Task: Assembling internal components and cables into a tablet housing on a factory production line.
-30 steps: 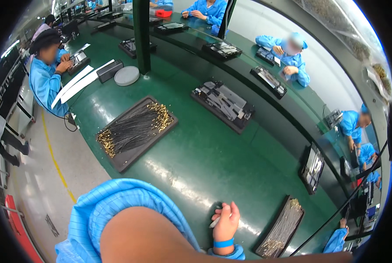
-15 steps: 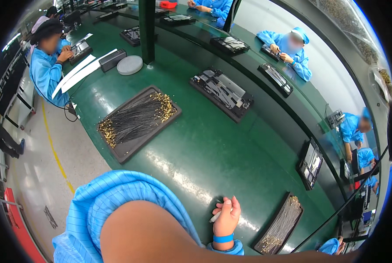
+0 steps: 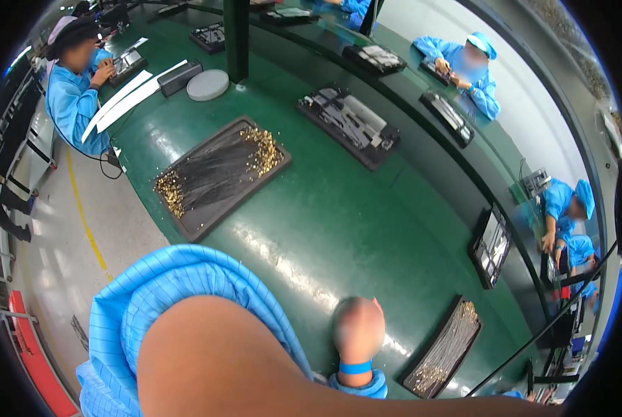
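Green benchtop (image 3: 311, 222) spreads before you, your bare forearm (image 3: 221, 354) crossing its near side. Your right hand (image 3: 359, 330) is just left of a narrow tray (image 3: 407, 380) of grey wires (image 3: 447, 344); it's blurred (one fingertip shows), so I cannot tell how far its fingers open or what they hold. Those wires' long axis slants away from you rightward, gold tips at both ends. Your left hand is out of view.

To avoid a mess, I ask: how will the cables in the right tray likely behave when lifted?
The thin cables would probably bend and sag, being so slender. They might spill apart, as no tie shows around them. Their golden ends crowd together, so some could tangle.
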`<state>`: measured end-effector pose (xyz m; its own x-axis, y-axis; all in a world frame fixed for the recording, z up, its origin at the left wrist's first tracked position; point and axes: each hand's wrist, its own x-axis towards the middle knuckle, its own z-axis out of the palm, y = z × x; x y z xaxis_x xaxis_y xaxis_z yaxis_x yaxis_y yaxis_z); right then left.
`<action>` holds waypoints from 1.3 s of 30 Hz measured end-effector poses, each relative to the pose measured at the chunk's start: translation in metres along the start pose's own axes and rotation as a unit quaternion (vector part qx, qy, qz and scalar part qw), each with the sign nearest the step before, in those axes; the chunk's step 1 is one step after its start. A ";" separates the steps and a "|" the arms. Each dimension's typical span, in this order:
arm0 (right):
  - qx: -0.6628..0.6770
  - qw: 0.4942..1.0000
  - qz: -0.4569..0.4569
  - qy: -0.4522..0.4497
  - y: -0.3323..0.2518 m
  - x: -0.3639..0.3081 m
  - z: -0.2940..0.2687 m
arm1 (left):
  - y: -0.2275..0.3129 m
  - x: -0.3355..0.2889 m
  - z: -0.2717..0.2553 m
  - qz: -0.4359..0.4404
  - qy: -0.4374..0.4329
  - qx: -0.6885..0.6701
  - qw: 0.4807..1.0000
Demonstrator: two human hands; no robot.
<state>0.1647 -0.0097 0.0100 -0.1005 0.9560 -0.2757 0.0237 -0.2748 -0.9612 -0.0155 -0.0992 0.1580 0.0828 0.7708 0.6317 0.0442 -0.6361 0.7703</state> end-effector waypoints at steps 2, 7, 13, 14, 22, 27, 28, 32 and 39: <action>0.004 1.000 -0.001 -0.001 0.005 0.000 -0.002 | -0.001 -0.002 0.003 -0.004 -0.003 -0.006 1.000; 0.018 1.000 0.000 0.004 0.000 0.007 0.004 | -0.002 0.003 -0.002 0.002 0.003 0.015 1.000; 0.007 1.000 0.004 0.014 0.004 0.000 0.000 | -0.001 -0.003 -0.001 0.000 0.006 0.014 1.000; 0.008 1.000 0.004 0.014 0.004 0.001 0.001 | -0.001 -0.003 0.000 -0.001 0.007 0.016 1.000; 0.020 1.000 -0.002 0.011 0.004 0.002 0.002 | -0.001 -0.003 -0.003 0.004 0.010 0.030 0.999; 0.017 1.000 0.001 0.012 0.005 0.002 -0.001 | -0.001 -0.001 -0.004 0.011 0.015 0.042 0.999; 0.020 1.000 -0.005 0.009 0.007 0.001 -0.004 | 0.000 -0.002 -0.004 0.006 0.015 0.036 0.999; 0.017 1.000 0.013 0.011 0.002 -0.002 0.001 | 0.003 -0.004 -0.003 0.009 0.019 0.050 0.999; 0.046 0.999 -0.001 0.021 0.008 0.006 -0.005 | -0.004 0.006 -0.003 0.011 0.008 0.051 0.999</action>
<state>0.1698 -0.0056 0.0010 -0.0580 0.9596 -0.2752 -0.0683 -0.2788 -0.9579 -0.0179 -0.0918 0.1595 0.0683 0.7562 0.6508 0.1439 -0.6530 0.7436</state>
